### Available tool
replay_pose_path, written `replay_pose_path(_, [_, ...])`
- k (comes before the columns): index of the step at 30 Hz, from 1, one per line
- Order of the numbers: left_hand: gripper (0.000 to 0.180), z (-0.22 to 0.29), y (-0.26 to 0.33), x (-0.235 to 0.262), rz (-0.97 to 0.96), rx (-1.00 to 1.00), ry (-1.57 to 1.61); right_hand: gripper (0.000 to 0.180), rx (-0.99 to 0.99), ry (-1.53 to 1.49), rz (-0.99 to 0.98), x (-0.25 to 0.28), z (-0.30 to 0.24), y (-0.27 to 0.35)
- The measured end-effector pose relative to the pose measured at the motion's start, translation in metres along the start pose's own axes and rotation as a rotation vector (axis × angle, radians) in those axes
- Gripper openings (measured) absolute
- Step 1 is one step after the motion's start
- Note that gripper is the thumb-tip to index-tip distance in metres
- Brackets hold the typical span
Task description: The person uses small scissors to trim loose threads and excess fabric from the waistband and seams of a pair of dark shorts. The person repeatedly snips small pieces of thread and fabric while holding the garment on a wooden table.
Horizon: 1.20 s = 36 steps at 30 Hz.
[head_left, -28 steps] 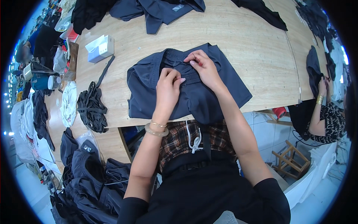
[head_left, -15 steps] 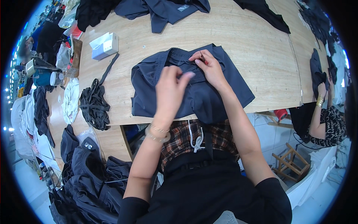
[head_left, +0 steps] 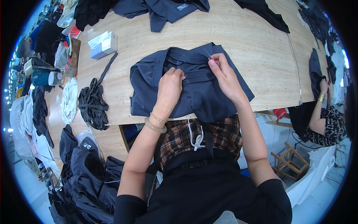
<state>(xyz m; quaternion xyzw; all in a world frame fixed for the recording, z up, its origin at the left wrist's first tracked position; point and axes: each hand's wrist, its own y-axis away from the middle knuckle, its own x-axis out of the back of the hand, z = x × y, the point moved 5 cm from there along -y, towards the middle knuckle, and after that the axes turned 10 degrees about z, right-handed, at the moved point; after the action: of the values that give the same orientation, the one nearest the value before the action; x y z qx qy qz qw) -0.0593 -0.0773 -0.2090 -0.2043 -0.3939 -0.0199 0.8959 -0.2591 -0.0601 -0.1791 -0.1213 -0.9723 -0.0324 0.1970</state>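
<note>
A pair of dark navy shorts (head_left: pixel 149 84) lies flat on the wooden table (head_left: pixel 261 56) in front of me, waistband away from me. My left hand (head_left: pixel 169 87) presses down on the fabric just below the waistband, fingers curled. My right hand (head_left: pixel 222 72) pinches a thin thread at the right end of the waistband, pulling it up off the cloth.
A bundle of black cord (head_left: pixel 91 104) lies left of the shorts, with a white box (head_left: pixel 102 44) behind it. More dark garments (head_left: pixel 164 9) lie at the far table edge and in a pile (head_left: pixel 85 175) at my lower left. Another person (head_left: pixel 326 115) works at the right.
The shorts have shifted right and a little toward me. My left hand has come down onto the fabric below the waistband, and my right hand has moved to the waistband's right end.
</note>
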Motion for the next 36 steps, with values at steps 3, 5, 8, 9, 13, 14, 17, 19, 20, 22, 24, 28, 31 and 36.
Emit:
replay_pose_path(3, [0.007, 0.005, -0.006, 0.002, -0.005, -0.067, 0.024, 0.036, 0.069, 0.081, 0.004, 0.003, -0.002, 0.003])
replay_pose_path(5, [0.007, 0.005, -0.012, 0.003, -0.016, -0.090, 0.114, 0.035, 0.180, 0.157, 0.033, 0.003, -0.008, 0.003])
replay_pose_path(8, [0.007, -0.005, -0.018, 0.003, -0.052, 0.009, 0.162, 0.034, 0.292, 0.253, 0.076, 0.001, -0.011, -0.003])
replay_pose_path(9, [0.007, -0.008, -0.020, 0.001, -0.064, 0.035, 0.166, 0.033, 0.301, 0.272, 0.073, 0.000, -0.013, -0.005])
replay_pose_path(13, [0.008, -0.018, -0.024, -0.005, -0.109, 0.117, 0.182, 0.028, 0.466, 0.412, 0.015, -0.007, -0.016, -0.011])
replay_pose_path(14, [0.008, -0.020, -0.024, -0.007, -0.120, 0.133, 0.184, 0.026, 0.477, 0.452, -0.009, -0.009, -0.016, -0.012])
replay_pose_path(17, [0.009, -0.024, -0.024, -0.008, -0.120, 0.160, 0.175, 0.023, 0.513, 0.544, -0.068, -0.018, -0.019, -0.014])
replay_pose_path(19, [0.009, -0.025, -0.024, -0.009, -0.118, 0.158, 0.170, 0.023, 0.542, 0.567, -0.084, -0.022, -0.020, -0.014])
replay_pose_path(20, [0.009, -0.026, -0.024, -0.009, -0.117, 0.157, 0.167, 0.023, 0.557, 0.574, -0.085, -0.024, -0.020, -0.015])
replay_pose_path(22, [0.010, -0.025, -0.023, -0.009, -0.120, 0.162, 0.170, 0.024, 0.587, 0.589, -0.086, -0.027, -0.019, -0.015])
replay_pose_path(24, [0.010, -0.024, -0.023, -0.009, -0.121, 0.160, 0.172, 0.024, 0.598, 0.610, -0.094, -0.030, -0.019, -0.016])
replay_pose_path(28, [0.011, -0.023, -0.024, -0.007, -0.117, 0.147, 0.165, 0.024, 0.619, 0.627, -0.113, -0.036, -0.020, -0.017])
replay_pose_path(31, [0.011, -0.023, -0.024, -0.008, -0.123, 0.155, 0.184, 0.024, 0.640, 0.623, -0.119, -0.040, -0.021, -0.017])
replay_pose_path(36, [0.010, -0.023, -0.019, -0.005, -0.139, 0.152, 0.213, 0.022, 0.567, 0.636, -0.069, -0.028, -0.026, -0.017])
